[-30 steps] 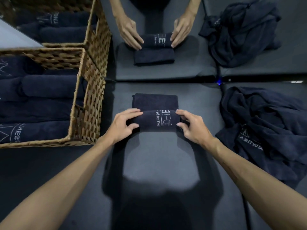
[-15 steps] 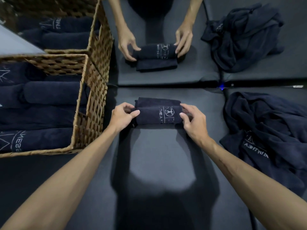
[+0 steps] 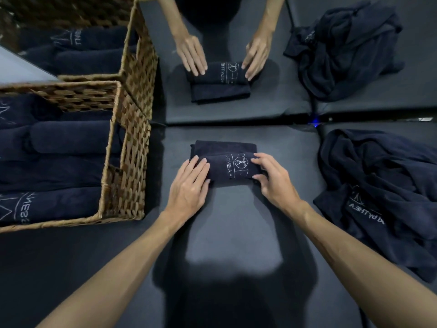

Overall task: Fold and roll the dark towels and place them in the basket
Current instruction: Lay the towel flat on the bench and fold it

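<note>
1. Dark padded surface (image 3: 236, 233): fills the near field; both bare forearms run up from the bottom edge across it toward the centre.
2. Left hand (image 3: 189, 183): laid palm-down on the left end of the partly rolled towel (image 3: 227, 162), fingers nearly straight and close together, pressing on the roll rather than wrapped round it.
3. Right hand (image 3: 272, 176): at the right end of the same towel, fingers curled over the top of the roll and thumb against its near side, so the end is gripped between them.
4. Partly rolled towel: lies on the surface between the two hands, outside the basket. The rolled part is nearest the person and shows a white printed emblem and lettering; a short flat portion lies unrolled just beyond it.
5. Wicker basket (image 3: 125, 166): stands to the left of the towel, near but apart from it. It holds several rolled dark towels (image 3: 71, 137) lying side by side, some with white lettering visible.
6. Loose heap of dark towels (image 3: 378, 185): lies crumpled on the surface to the right, white print partly showing.
7. Mirror (image 3: 21, 67): beyond the seam in the padding, a reflective panel repeats the scene, with reflected hands on a reflected towel, a reflected basket at upper left and a reflected heap at upper right.
</note>
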